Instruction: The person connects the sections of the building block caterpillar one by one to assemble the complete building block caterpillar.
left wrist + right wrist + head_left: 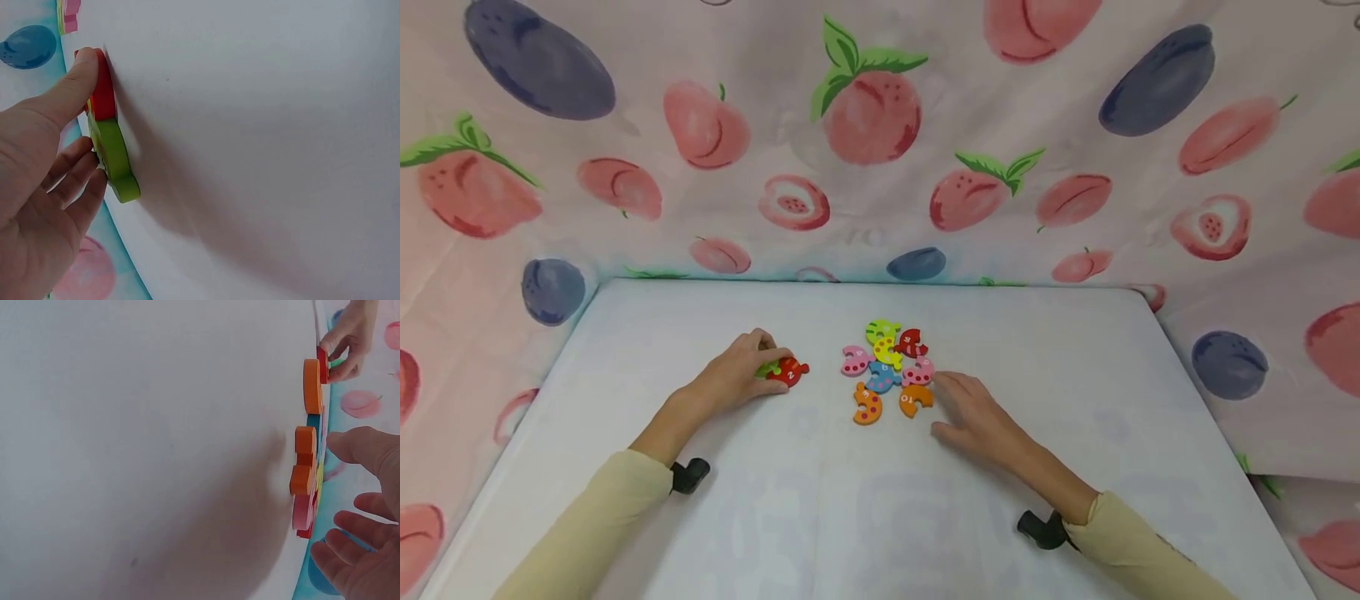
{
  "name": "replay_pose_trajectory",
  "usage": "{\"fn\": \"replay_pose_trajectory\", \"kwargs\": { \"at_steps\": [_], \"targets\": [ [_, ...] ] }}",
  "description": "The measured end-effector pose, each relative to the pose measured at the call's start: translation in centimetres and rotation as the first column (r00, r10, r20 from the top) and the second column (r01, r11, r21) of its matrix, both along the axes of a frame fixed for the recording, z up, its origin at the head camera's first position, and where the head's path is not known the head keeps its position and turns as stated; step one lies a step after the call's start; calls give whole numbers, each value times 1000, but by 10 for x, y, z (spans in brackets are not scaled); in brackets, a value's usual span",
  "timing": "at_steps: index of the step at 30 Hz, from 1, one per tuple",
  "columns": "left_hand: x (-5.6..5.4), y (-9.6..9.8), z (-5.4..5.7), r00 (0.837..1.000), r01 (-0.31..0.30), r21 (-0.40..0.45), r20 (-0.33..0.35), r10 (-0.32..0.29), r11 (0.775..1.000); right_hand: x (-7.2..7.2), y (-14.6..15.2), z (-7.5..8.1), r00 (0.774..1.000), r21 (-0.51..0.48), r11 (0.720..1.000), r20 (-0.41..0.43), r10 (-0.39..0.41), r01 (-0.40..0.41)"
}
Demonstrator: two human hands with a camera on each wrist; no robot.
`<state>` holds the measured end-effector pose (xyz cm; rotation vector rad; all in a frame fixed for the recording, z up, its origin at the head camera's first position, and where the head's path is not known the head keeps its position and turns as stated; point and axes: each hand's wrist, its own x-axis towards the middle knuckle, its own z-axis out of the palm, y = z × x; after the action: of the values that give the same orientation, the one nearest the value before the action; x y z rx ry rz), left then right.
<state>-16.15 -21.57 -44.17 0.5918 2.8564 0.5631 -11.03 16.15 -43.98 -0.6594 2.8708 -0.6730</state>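
Observation:
My left hand [737,369] pinches a red puzzle piece [787,372] marked 2 between thumb and fingers. A green puzzle piece [112,156] joins end to end with the red one and lies under the palm, partly hidden in the head view. My right hand [973,417] is at the right side of a cluster of coloured pieces, its fingers relaxed and holding nothing. Nearest to its fingertips are a pink spotted piece [918,372] and an orange piece [916,400].
The cluster also has a blue piece [883,377], a yellow piece [887,352], a lime piece [882,331], a dark red piece [912,342], a second pink piece [855,361] and another orange piece [868,405]. A fruit-print cloth [865,217] hangs behind the white table [820,508].

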Motion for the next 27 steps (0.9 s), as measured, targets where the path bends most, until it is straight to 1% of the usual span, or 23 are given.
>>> {"fn": "replay_pose_trajectory", "kwargs": {
  "at_steps": [4, 8, 11, 14, 18, 20, 23, 27],
  "targets": [
    [1, 1, 3, 1000, 2, 6, 29, -2, 1000, 1, -6, -2, 999, -16, 1000, 36, 5, -4],
    [0, 2, 5, 999, 4, 2, 41, -4, 1000, 2, -20, -1, 998, -37, 999, 66, 21, -18],
    [-1, 2, 6, 999, 10, -5, 49, -10, 1000, 4, -32, -1, 995, -70, 997, 83, 50, -45],
    [-1, 1, 6, 998, 14, -9, 57, -14, 1000, 5, -44, -3, 993, -82, 993, 73, 95, -89],
    [-1, 1, 5, 998, 19, -13, 57, -18, 1000, 6, -60, -4, 988, -40, 989, 38, 147, -146],
    [-1, 0, 5, 998, 22, -14, 53, -21, 1000, 6, -67, -4, 987, -5, 987, 25, 158, -158],
    [-1, -1, 4, 999, 30, -19, 46, -29, 999, 5, -76, -4, 988, 38, 988, 18, 152, -153],
    [-1, -2, 5, 999, 35, -21, 38, -34, 999, 3, -83, -5, 992, 61, 991, -1, 123, -122]
  ]
}}
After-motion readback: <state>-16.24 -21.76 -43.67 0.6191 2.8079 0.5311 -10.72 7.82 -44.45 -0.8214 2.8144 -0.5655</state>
